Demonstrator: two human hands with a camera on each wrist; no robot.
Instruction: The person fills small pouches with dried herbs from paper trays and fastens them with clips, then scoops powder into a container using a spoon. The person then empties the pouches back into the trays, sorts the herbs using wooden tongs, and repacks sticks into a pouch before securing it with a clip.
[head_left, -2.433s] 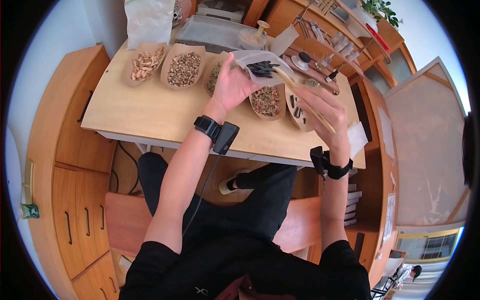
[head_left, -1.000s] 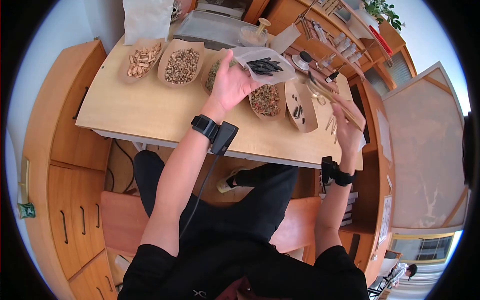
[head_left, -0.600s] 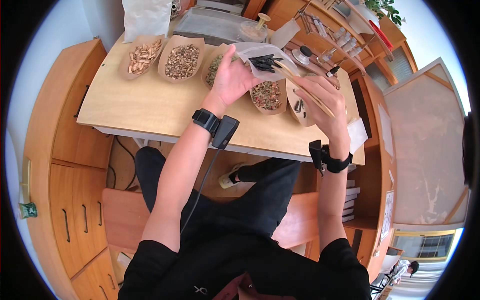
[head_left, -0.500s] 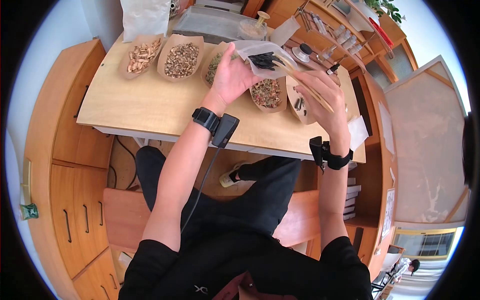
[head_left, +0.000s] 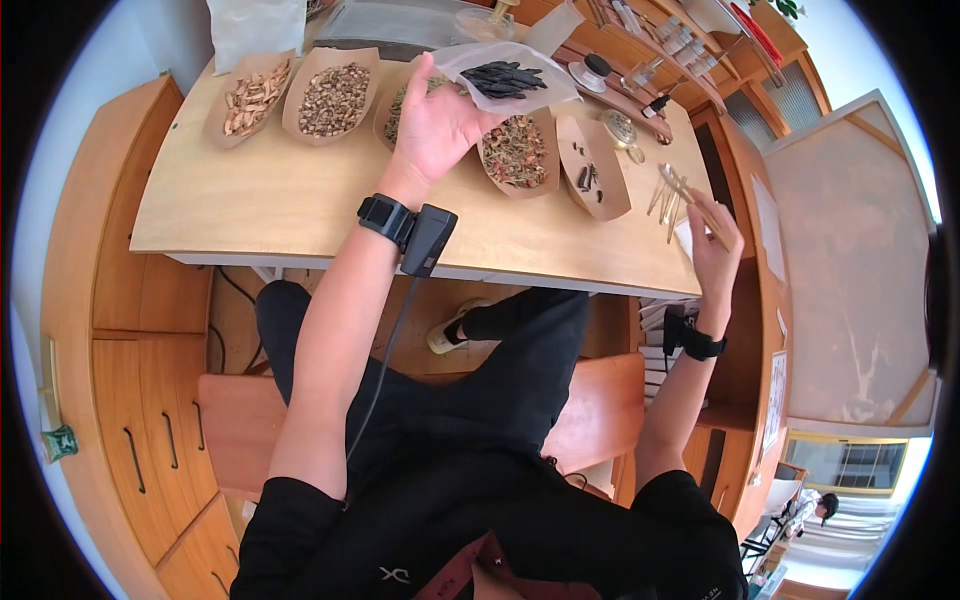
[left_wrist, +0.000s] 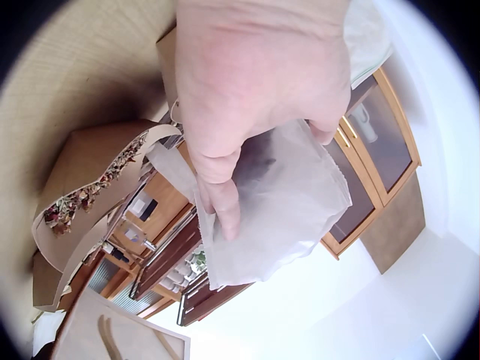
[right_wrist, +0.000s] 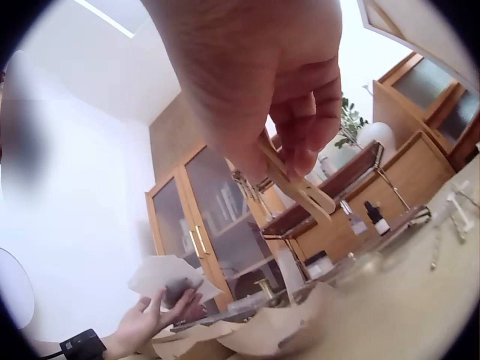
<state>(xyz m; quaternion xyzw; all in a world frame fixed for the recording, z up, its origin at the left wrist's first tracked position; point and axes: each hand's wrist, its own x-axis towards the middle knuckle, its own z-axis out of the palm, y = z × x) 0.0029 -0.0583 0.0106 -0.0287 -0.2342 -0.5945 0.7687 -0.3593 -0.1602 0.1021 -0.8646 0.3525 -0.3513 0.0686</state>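
Note:
My left hand (head_left: 436, 128) holds up a translucent bag (head_left: 552, 92) with its mouth toward the right. Thin black dried strips (head_left: 500, 80) lie inside it. In the left wrist view, fingers and thumb grip the bag (left_wrist: 289, 225) from either side. My right hand (head_left: 716, 250) pinches a pair of wooden tweezers (head_left: 708, 215) at the table's right edge, away from the bag. Nothing shows between the tips of the tweezers (right_wrist: 311, 196) in the right wrist view. A paper tray (head_left: 610, 182) with a few black pieces stands between the hands.
Paper trays of pale slices (head_left: 255, 100), chopped brown bits (head_left: 332, 100) and reddish dried flowers (head_left: 515, 150) line the table. Thin metal tools (head_left: 668, 200) lie near the right hand. Behind are a dropper bottle (head_left: 655, 107), a round metal tin (head_left: 620, 126) and a white bag (head_left: 258, 30).
The right hand swung from the bag to the right, returned with the tweezers' tips in the bag's mouth, then moved right again. The left hand kept holding the bag.

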